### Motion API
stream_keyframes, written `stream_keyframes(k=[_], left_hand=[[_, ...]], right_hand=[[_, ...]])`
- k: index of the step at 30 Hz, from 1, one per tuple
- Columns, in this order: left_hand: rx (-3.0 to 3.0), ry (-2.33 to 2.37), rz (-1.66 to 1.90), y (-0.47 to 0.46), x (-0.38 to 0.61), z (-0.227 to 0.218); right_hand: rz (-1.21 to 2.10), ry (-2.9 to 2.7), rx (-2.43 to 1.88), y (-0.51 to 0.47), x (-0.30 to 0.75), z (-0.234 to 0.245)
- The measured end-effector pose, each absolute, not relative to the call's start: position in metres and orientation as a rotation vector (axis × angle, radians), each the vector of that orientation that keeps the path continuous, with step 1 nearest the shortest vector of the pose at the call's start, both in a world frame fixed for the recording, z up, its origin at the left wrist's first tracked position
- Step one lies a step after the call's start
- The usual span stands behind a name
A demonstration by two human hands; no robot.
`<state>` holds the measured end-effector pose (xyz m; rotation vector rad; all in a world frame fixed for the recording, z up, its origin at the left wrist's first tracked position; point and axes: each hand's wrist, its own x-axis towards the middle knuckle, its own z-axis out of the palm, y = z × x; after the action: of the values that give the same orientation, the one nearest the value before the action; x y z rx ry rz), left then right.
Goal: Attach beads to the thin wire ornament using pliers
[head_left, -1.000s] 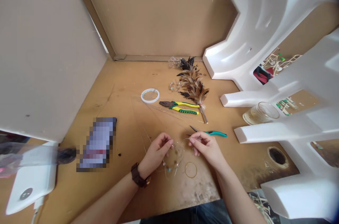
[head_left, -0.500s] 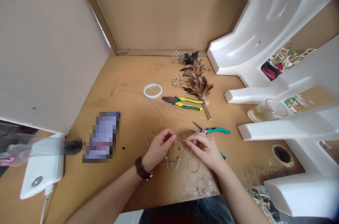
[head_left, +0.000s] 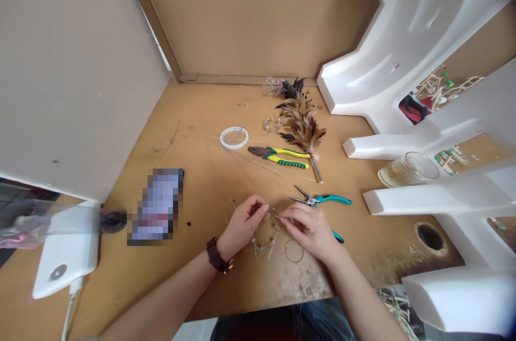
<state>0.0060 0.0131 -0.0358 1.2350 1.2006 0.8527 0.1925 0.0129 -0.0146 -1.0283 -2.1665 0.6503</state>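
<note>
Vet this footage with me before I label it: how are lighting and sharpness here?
Head view: highlights on the white moulded piece, shadow on the cardboard panel beside it; head view: coarse pixelation over the phone-like slab, beaded loop too fine to trace fully.

Head camera, one view, worn on the person's head. Taken from above and behind the fingers [head_left: 259,215], faced forward and down. Bare left hand [head_left: 241,225] and bare right hand [head_left: 311,231] are placed just below centre, with forearms [head_left: 161,288] shown from the bottom edge. Wide field, close range: dark-clothed lap [head_left: 258,327] is included nearer than the fingers; smooth brown tabletop [head_left: 201,169] is looked down upon beneath and around them. Sight is bounded beyond the fingers by an upright brown board [head_left: 250,19], leftward by a flat pale-grey panel [head_left: 72,72], rightward by a moulded glossy white frame [head_left: 403,51].
</note>
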Motion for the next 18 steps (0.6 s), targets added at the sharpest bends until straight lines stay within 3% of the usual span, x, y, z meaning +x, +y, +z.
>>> stream_keyframes(k=[18], left_hand=[[1.326, 1.215, 0.843, 0.0131, 0.0067, -0.0324]], right_hand=[[0.600, -2.194, -0.963, 0.0115, 0.1930, -0.0155]])
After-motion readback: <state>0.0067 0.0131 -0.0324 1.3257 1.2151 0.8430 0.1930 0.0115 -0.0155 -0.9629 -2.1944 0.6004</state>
